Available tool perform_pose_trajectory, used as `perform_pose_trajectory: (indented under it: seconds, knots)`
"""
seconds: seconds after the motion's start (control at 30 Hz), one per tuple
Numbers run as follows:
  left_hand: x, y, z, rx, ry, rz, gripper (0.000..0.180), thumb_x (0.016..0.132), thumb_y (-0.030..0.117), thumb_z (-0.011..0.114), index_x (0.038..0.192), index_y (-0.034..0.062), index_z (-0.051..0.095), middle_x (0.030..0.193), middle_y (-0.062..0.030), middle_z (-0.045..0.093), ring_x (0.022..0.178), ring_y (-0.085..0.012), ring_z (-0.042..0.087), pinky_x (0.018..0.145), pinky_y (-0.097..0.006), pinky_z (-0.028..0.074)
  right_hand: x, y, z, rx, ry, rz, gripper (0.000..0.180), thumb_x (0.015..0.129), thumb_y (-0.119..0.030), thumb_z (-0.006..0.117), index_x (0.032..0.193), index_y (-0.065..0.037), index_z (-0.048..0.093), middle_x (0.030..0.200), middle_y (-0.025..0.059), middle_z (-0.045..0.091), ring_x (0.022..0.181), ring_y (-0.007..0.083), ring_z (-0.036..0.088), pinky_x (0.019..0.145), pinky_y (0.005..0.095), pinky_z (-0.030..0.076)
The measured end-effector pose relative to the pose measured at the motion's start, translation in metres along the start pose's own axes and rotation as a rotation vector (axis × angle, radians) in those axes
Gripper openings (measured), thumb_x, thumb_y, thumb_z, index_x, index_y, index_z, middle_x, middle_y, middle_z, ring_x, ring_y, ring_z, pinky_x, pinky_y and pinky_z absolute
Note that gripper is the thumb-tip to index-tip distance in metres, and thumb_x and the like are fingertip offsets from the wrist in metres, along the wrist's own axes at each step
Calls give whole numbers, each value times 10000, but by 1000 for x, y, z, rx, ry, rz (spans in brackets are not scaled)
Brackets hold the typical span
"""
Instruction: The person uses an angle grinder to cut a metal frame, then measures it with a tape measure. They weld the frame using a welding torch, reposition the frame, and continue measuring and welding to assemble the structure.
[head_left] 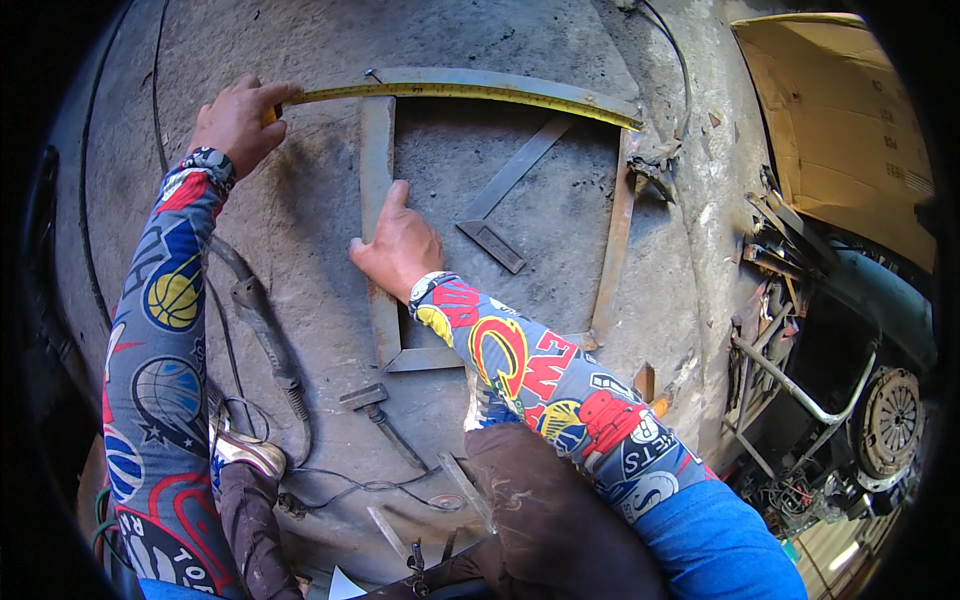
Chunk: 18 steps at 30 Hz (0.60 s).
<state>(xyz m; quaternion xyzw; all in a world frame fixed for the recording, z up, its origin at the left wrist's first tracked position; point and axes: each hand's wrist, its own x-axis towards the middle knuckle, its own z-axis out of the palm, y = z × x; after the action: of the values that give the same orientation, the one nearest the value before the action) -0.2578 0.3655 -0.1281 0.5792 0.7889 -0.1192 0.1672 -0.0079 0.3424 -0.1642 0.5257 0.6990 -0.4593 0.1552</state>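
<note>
A rectangular metal frame (377,150) of flat bars lies on the concrete. My left hand (240,125), beyond its far left corner, is closed round a tape measure; only a bit of the yellow case shows. The yellow tape blade (450,91) runs rightward along the far bar to the far right corner. My right hand (403,245) lies over the frame's left bar, thumb at the outer edge, index finger stretched out and the other fingers partly hidden. Inside the frame rests a try square (518,168), its blade reaching the far bar.
Left of the frame lies a grey handle with a cable (255,300), perhaps a welding holder. A hammer (385,420) and loose metal strips (466,490) lie near my legs. To the right are a cardboard sheet (840,120), scrap metal and a round clutch-like disc (890,422).
</note>
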Motion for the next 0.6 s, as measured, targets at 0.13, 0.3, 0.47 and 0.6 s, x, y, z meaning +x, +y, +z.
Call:
perform_pose_trajectory:
  seconds: [0.13,0.3,0.47,0.6]
  knots:
    - [-2,0,-1,-18,14,14,476,917,229,639,1388,293,668,1129,-132,649,1117,-323,658,952,-470,549,-1,1,3,2,77,-39,857,830,-317,758,1405,85,266,1029,329,699,968,488,700,901,527,560]
    - [-6,-1,2,-4,81,31,485,890,196,648,1367,272,685,1069,-126,644,1050,-309,661,938,-454,548,1,1,4,17,23,-22,941,841,-320,749,1504,96,224,1083,326,699,993,468,704,912,525,555]
    - [-1,-2,7,13,19,-11,495,912,262,641,1400,340,647,1202,-115,666,1160,-314,661,1005,-498,523,1,2,4,27,56,-51,823,830,-305,761,1382,62,272,1042,330,699,981,486,698,899,529,558]
    - [-1,-3,8,14,39,4,494,916,264,635,1404,338,643,1196,-111,664,1158,-308,660,1004,-492,525,0,2,6,46,87,-65,721,816,-298,774,1265,36,320,997,344,694,942,502,696,870,537,561]
